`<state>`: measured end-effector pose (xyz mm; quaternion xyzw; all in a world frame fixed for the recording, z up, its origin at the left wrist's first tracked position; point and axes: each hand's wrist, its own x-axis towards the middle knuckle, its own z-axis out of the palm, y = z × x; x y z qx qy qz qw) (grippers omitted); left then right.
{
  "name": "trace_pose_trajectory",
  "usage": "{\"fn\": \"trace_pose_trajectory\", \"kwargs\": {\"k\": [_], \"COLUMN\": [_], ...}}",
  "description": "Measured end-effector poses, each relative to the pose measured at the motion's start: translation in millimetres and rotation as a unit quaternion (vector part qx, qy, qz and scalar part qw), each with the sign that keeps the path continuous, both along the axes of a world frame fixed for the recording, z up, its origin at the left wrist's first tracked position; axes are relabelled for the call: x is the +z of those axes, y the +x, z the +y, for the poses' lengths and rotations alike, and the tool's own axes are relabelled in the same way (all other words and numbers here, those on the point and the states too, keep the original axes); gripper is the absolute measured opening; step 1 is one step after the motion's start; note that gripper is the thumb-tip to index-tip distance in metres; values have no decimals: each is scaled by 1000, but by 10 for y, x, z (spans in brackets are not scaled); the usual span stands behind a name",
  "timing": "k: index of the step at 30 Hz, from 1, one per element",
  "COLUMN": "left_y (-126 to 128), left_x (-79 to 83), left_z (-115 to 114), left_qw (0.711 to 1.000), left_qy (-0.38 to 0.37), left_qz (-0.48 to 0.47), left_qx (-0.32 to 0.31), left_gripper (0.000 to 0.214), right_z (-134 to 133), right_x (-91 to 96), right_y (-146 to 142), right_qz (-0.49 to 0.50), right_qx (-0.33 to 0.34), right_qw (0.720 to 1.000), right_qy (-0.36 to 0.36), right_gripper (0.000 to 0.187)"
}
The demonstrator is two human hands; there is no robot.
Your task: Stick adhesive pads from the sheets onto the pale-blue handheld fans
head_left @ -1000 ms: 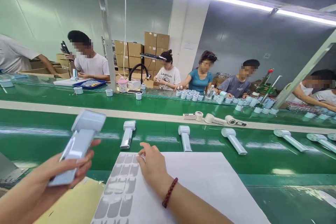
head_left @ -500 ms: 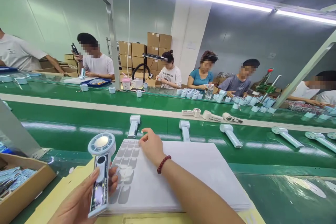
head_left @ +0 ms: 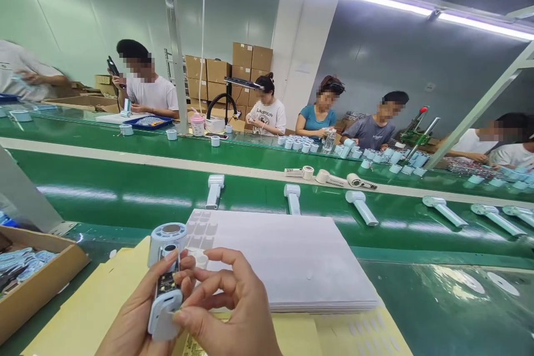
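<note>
My left hand (head_left: 139, 306) is closed around a light blue handheld fan (head_left: 167, 236). Its round head points away from me, and dark circuitry shows in the opened handle. My right hand (head_left: 233, 300) is at the handle's near end, thumb and fingers pinched on a pale grey sticker (head_left: 167, 320) that lies against that end. How far the sticker touches the handle I cannot tell. Beneath and beyond my hands lies a stack of white sheets (head_left: 300, 261), with rows of grey stickers (head_left: 202, 228) at its left edge.
Yellow sheets (head_left: 92, 289) lie under the white stack. A cardboard box (head_left: 45, 289) of light blue parts stands at left. On the green conveyor (head_left: 125, 178) beyond lie several blue fans (head_left: 361, 207); white fans (head_left: 329, 178) rest on its far strip. Co-workers sit across.
My right hand has come back from the top of the sticker sheet to the fan's near end. My left hand has tilted the fan so its handle end faces me.
</note>
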<state>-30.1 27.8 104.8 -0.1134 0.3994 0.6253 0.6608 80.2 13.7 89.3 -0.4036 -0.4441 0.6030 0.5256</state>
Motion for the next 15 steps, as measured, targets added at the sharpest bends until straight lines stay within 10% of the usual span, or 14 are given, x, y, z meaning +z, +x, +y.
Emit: {"fn": "trace_pose_trajectory", "kwargs": {"k": [15], "left_y": [93], "left_x": [107], "left_z": [-38], "left_qw": [999], "left_qy": [1], "left_qz": [36], "left_qx": [3], "left_gripper": [15], "right_z": [-24], "right_x": [124], "right_y": [21], "right_qz": [-51], "right_qx": [12], "right_qw": [999], "right_qy": [-16], "right_gripper": [49]}}
